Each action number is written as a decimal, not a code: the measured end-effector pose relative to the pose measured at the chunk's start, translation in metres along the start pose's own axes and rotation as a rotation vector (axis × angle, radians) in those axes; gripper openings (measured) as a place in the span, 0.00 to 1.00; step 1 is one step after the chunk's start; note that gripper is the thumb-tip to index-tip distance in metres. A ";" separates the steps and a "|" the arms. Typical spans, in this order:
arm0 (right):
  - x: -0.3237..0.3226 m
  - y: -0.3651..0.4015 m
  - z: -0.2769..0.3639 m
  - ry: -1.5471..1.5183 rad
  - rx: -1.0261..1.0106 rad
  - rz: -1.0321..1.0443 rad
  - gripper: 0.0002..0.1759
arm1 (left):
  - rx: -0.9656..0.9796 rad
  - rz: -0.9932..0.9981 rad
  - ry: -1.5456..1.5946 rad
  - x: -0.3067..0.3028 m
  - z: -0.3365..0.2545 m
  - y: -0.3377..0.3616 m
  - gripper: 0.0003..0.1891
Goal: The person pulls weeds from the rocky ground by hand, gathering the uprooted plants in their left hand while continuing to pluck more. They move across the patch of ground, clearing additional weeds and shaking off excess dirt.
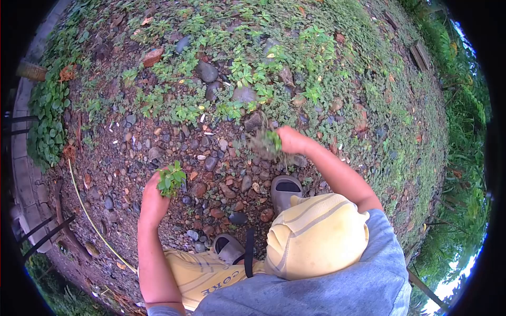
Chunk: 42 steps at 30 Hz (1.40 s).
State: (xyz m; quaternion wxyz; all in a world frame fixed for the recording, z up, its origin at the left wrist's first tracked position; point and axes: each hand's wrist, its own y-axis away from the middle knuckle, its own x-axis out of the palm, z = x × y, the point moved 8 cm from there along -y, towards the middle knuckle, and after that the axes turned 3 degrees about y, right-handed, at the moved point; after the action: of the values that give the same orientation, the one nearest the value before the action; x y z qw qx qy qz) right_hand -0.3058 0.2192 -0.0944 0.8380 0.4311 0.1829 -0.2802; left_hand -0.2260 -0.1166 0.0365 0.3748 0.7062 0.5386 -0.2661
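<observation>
My left hand (152, 201) is closed around a small bunch of leafy weeds (172, 179), held above the pebbly ground left of my feet. Farther forward and to the right, my right hand (293, 140) grips a weed clump (270, 142). Its green leaves show by the fingers, while the stringy, root-like part is smeared by motion. A dark stone (255, 122) lies just beyond that clump. The fingers of both hands are partly hidden.
Low green weeds (316, 47) spread over the ground ahead, among stones such as a grey one (206, 71). Loose pebbles (226, 189) lie before my sandals (287, 188). A long pale stalk (89, 208) and a paved edge (25, 174) are on the left.
</observation>
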 end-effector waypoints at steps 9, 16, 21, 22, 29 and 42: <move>0.039 0.015 -0.001 0.148 -0.027 -0.335 0.15 | -0.053 0.037 -0.018 0.005 -0.002 0.001 0.18; -0.014 -0.016 -0.009 0.285 -0.152 -0.688 0.14 | -0.043 0.040 0.027 -0.001 -0.014 0.003 0.19; -0.022 -0.045 -0.012 0.647 -0.220 -0.504 0.22 | -0.051 0.009 0.008 -0.001 -0.004 0.008 0.20; -0.024 -0.047 -0.014 0.665 -0.229 -0.492 0.22 | -0.023 -0.002 0.000 0.000 -0.002 0.008 0.21; -0.033 -0.058 -0.029 0.748 -0.144 -0.542 0.19 | -0.087 0.026 0.014 -0.001 -0.003 0.006 0.19; -0.030 -0.075 -0.028 0.779 -0.051 -0.416 0.11 | -0.103 0.024 -0.013 -0.002 0.002 0.008 0.20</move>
State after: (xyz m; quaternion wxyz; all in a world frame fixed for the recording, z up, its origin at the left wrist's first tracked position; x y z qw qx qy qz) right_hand -0.3777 0.2162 -0.1406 0.6427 0.4376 0.5747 -0.2551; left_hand -0.2185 -0.1205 0.0391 0.4172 0.6905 0.5407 -0.2381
